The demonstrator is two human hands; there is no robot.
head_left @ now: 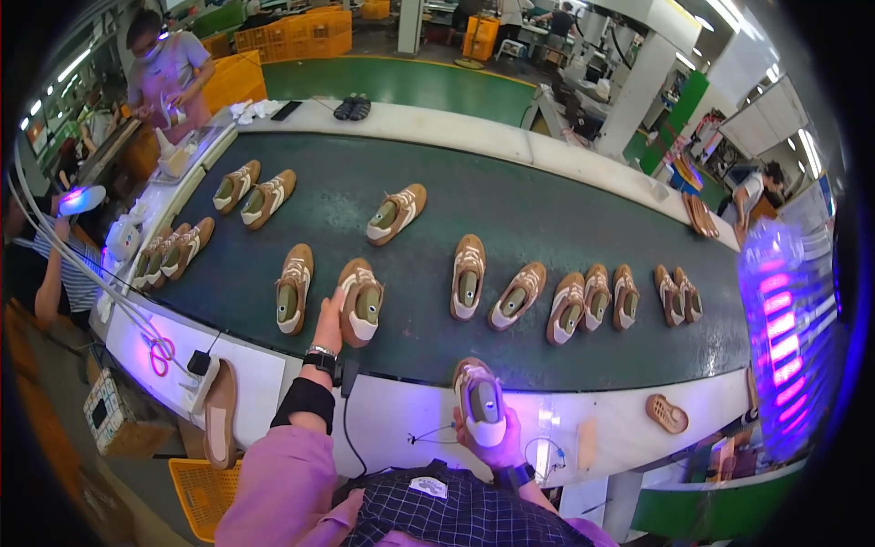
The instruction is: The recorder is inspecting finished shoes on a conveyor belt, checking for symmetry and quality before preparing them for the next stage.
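Observation:
My left hand (330,321) is at the left side of a tan sneaker (362,301) with white stripes and a white heel, and grips it over the dark green belt (410,269); some fingers are hidden behind the shoe. Near the front edge, my right hand (499,441) is closed around another tan sneaker (478,401), its heel toward me. Dark olive forms fill both shoes. Just left of my left hand stands a matching sneaker (293,288). One more sneaker (468,276) sits on the belt beyond my right hand.
Several more sneakers stand across the belt, including a tilted one (397,214) farther back. On the white front ledge lie a sole (667,414), pink-handled scissors (160,355) and a long insole-like piece (220,412). A glowing pink-lit machine (779,337) is at right. A co-worker (169,73) stands far left.

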